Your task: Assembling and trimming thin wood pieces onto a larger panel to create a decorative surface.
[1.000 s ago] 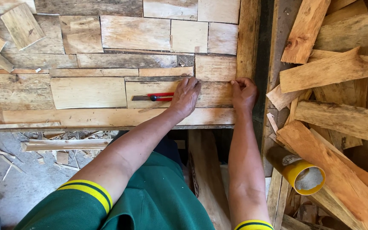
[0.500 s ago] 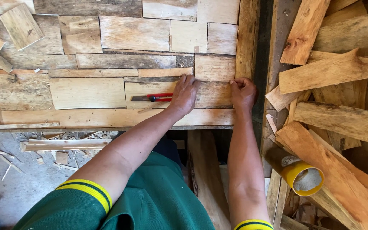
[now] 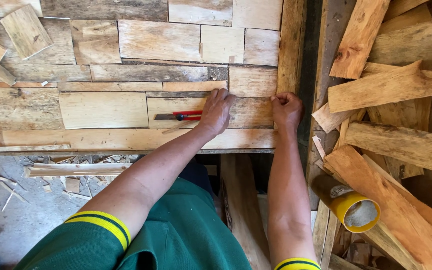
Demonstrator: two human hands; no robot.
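My left hand (image 3: 217, 110) rests flat on a rectangular wood piece (image 3: 248, 112) set among other flat wood pieces on a panel (image 3: 126, 65). Its fingers spread over the piece's upper left part. My right hand (image 3: 286, 109) presses the same piece at its right end, fingers curled against the upright edge strip (image 3: 291, 45). A red utility knife (image 3: 178, 116) lies on the wood just left of my left hand, untouched.
A pile of rough wood offcuts (image 3: 391, 90) lies to the right. A yellow-rimmed tube (image 3: 348, 205) sits among them at lower right. Loose slats (image 3: 76, 169) and wood chips lie on the grey floor (image 3: 21, 220) at lower left.
My right hand has shifted slightly along the right end of the piece. My left hand stays on it.
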